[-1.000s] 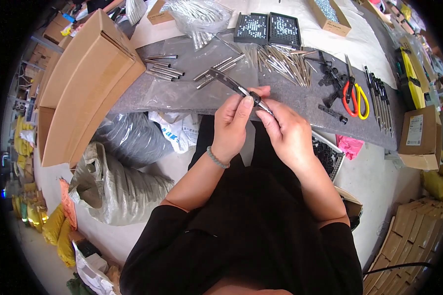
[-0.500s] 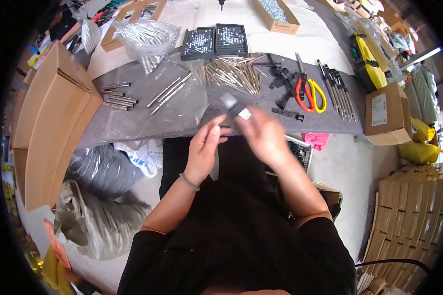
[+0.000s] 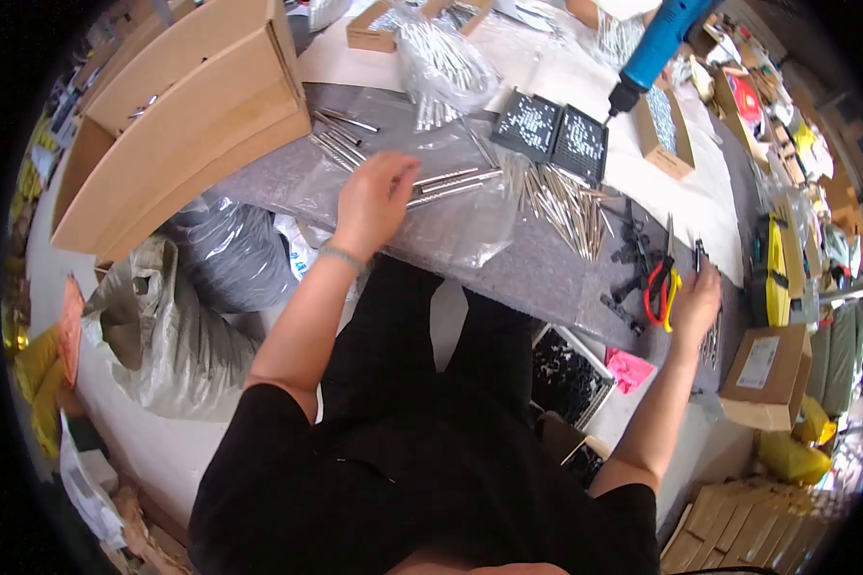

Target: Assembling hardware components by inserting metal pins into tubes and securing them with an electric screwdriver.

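Note:
My left hand point(image 3: 374, 206), its fingers curled, is over the plastic sheet at the left ends of several slim metal tubes point(image 3: 458, 180). Whatever its fingertips pinch is hidden. More metal tubes point(image 3: 338, 144) lie just beyond it. At the right end of the table my right hand point(image 3: 700, 305) closes around a black-tipped metal rod point(image 3: 698, 251), whose dark end sticks out past the fingers. Similar rods point(image 3: 711, 343) lie partly under that hand. Beside it are scissors point(image 3: 662, 292) with red and yellow handles, and small black plastic parts point(image 3: 633, 254).
A blue power screwdriver point(image 3: 652, 57) hangs above two black trays point(image 3: 554, 134) of small pieces. A pile of metal rods point(image 3: 566, 206) lies mid-table. A large cardboard box point(image 3: 192, 125) stands at left, a smaller carton point(image 3: 767, 377) at right. Beyond the tubes sits a filled plastic bag point(image 3: 441, 67).
My hands have parted from the table's middle: left to the tubes, right to the black-tipped rods. The small dark piece between them no longer shows there. The view has turned; the screwdriver shows more fully.

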A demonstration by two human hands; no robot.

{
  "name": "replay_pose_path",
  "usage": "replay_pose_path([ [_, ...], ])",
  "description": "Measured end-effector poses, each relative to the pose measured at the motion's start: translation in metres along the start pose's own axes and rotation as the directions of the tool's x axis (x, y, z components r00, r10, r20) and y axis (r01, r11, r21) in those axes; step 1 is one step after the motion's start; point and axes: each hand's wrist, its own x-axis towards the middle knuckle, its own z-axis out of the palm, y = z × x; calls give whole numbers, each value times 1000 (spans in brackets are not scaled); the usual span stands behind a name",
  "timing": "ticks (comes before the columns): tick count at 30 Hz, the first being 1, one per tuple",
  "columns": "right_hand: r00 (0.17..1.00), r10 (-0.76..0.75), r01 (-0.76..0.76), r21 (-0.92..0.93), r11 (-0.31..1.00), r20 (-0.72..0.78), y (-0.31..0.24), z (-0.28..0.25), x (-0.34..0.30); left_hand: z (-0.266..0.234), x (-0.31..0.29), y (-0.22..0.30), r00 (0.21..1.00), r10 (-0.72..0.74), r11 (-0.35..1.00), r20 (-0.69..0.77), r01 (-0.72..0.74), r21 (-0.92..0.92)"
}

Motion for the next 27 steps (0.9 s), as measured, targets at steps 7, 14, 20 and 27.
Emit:
replay_pose_path([
  [7,944,-326,320,339,884,-43,-203,14,22,66,96,29,852,-428,873,302,303,382],
  [14,923,-348,369,633,681,-164,-278,27,64,92,106,-10,805,-496,860,325,507,56],
  [20,930,-342,31,897,441,136,-326,82,153,47,91,7,762,-482,849,432,528,15],
  [27,887,-226,-54,577,815,403,-356,156,166,0,48,8,847,-463,886,261,436,157],
])
